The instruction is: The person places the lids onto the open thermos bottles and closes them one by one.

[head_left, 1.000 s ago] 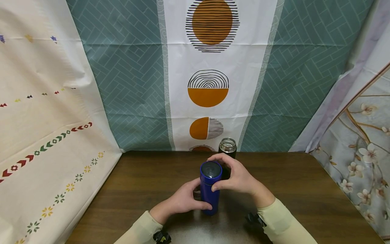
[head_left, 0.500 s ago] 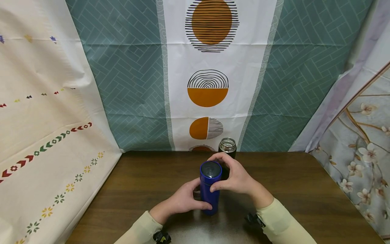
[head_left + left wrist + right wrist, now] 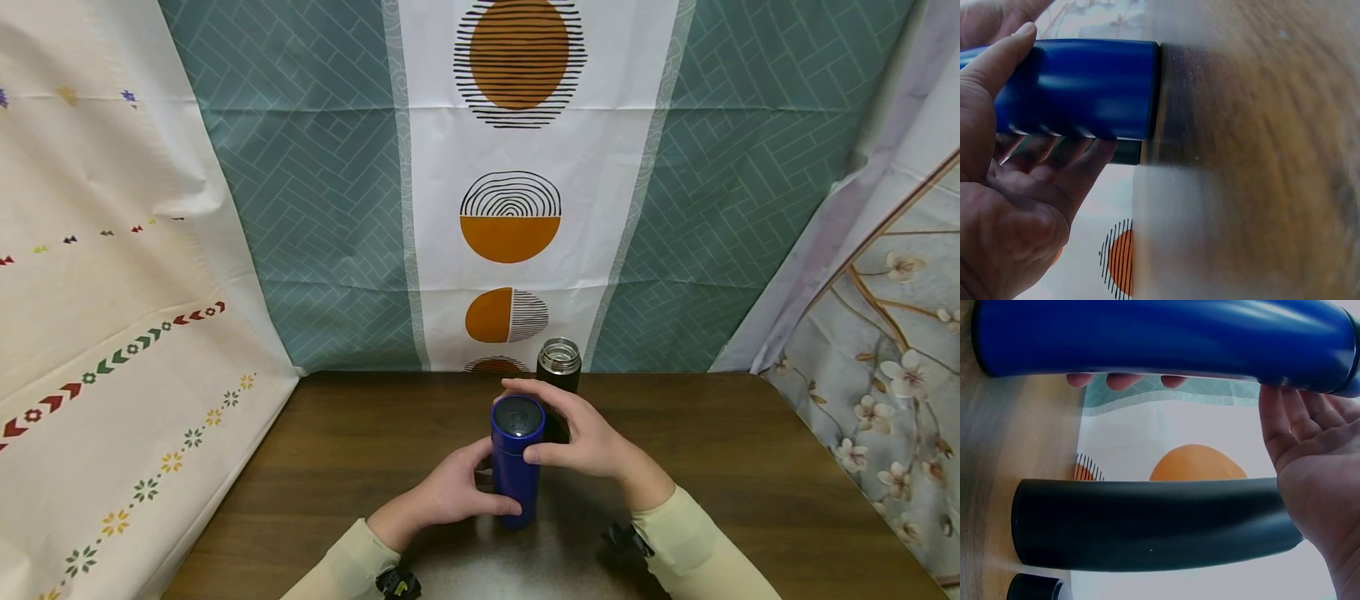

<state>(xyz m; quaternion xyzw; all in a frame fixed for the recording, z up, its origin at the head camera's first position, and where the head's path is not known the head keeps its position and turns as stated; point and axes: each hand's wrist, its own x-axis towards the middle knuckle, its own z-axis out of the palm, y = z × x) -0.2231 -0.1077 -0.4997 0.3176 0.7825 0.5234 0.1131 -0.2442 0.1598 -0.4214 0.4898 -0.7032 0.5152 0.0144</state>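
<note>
A blue thermos (image 3: 517, 483) with a dark-topped lid (image 3: 519, 416) stands upright on the table. My left hand (image 3: 453, 487) grips its lower body, thumb across the front and fingers behind, as the left wrist view also shows. Around the top is my right hand (image 3: 581, 433), its thumb at the right front just under the lid and its fingers reaching round the back. Behind them stands a black thermos (image 3: 558, 367), its metal threaded neck bare; my right hand hides part of its body.
In the right wrist view a small dark cap-like piece (image 3: 1035, 587) sits on the table beside the black thermos. The wooden table (image 3: 360, 433) ends at a patterned cloth backdrop (image 3: 330, 250), with further cloths on both sides.
The fingers of my right hand have slid left behind the lid, and its thumb has shifted slightly right. My left hand and the blue thermos have stayed in place.
</note>
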